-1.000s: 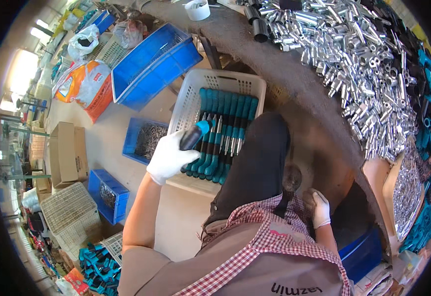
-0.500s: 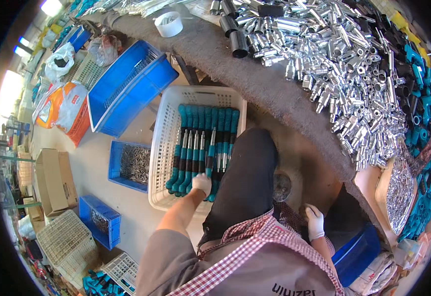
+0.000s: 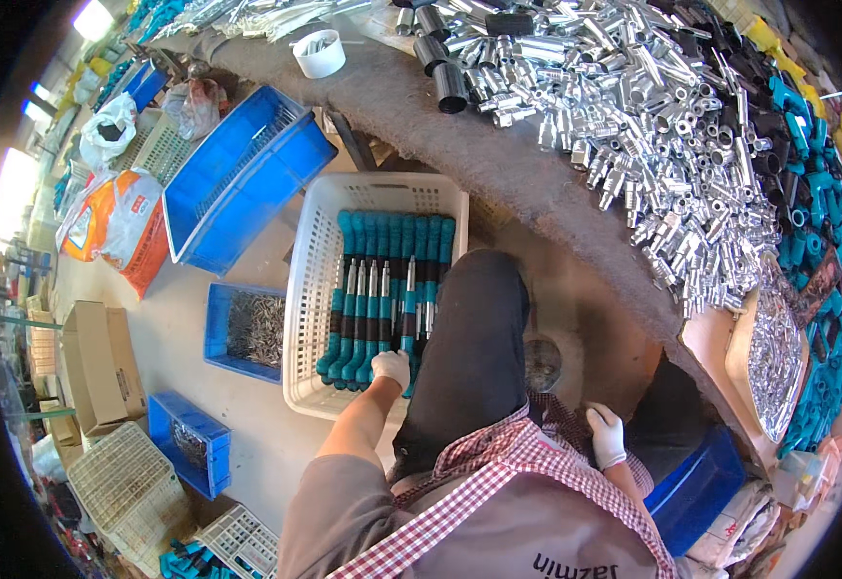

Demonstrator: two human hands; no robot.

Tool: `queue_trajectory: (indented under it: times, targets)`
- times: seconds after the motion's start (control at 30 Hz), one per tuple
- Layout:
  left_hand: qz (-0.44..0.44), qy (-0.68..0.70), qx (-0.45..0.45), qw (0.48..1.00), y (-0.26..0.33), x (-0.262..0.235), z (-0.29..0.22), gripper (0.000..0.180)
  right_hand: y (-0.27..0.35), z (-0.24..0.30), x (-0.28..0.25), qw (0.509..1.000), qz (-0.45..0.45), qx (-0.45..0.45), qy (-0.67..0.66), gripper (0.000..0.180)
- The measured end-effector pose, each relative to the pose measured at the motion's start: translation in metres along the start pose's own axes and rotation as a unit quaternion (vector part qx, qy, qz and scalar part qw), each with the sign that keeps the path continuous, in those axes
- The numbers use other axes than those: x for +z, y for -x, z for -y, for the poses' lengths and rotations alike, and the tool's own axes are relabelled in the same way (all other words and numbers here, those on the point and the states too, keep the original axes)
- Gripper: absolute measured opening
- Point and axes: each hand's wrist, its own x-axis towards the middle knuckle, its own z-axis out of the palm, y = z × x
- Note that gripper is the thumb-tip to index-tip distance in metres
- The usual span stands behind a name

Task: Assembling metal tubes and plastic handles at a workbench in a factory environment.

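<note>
Down in the white slotted basket [image 3: 310,318] on the floor, teal-handled tools [image 3: 382,289] lie side by side in a neat row, their handle ends toward the person. The gloved left hand [image 3: 392,368] rests on the near ends of the row, fingers curled over the handles; whether it grips one cannot be told. The gloved right hand [image 3: 606,436] lies loosely closed, holding nothing visible, by the checked apron [image 3: 498,463] near the right knee. Just left of the basket sits a small blue tray of metal parts [image 3: 247,330], with a larger blue crate [image 3: 238,183] behind it. Above, a curved grey workbench [image 3: 498,154] carries a heap of silver metal fittings [image 3: 652,106].
</note>
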Motion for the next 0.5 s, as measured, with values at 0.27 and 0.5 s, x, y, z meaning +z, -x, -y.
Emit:
queue_trajectory:
  times: [0.27, 0.5]
  targets:
    - [-0.068, 0.002, 0.037, 0.997, 0.015, -0.004, 0.015, 0.021, -0.001, -0.001, 0.003, 1.0, 0.014, -0.018, -0.018, 0.028]
    - [-0.064, -0.001, -0.011, 0.998, 0.0, -0.021, -0.002, 0.027, -0.002, -0.002, -0.002, 0.999, -0.005, 0.005, -0.05, 0.029]
